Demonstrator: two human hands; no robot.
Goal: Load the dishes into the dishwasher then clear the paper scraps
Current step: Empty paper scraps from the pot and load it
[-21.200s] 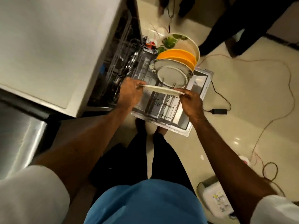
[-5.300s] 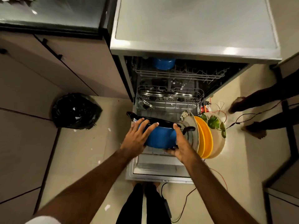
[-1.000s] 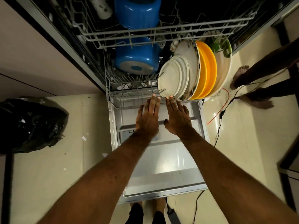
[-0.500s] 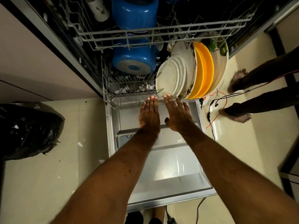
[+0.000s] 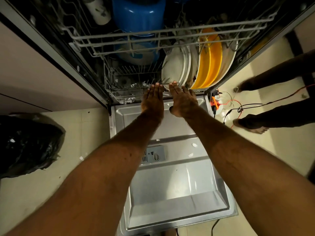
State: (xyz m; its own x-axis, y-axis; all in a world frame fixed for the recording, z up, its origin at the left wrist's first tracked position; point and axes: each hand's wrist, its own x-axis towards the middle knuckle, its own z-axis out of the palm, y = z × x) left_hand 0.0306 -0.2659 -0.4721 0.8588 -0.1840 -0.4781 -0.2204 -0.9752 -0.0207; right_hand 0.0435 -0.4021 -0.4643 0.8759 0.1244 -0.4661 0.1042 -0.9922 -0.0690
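The dishwasher's lower rack [image 5: 119, 92] sits almost fully inside the machine. It carries white plates [image 5: 177, 65], orange plates [image 5: 209, 60] and a blue pot [image 5: 136, 55]. Another blue pot [image 5: 138, 14] rests on the upper rack [image 5: 153, 40]. My left hand [image 5: 153, 101] and my right hand [image 5: 183, 101] lie flat, fingers extended, fingertips touching the lower rack's front rim. Neither hand holds anything. Small white paper scraps [image 5: 194, 145] lie on the open door [image 5: 179, 193], and more scraps [image 5: 81, 157] lie on the floor.
A black rubbish bag [image 5: 25, 145] sits on the floor at the left. At the right stand another person's legs and bare feet [image 5: 252, 126], among cables [image 5: 238, 106] and an orange object. Cabinet fronts [image 5: 42, 74] flank the dishwasher on the left.
Both hands have pushed the lower rack further into the dishwasher; the plates and blue pot now sit under the upper rack, and more of the door shows.
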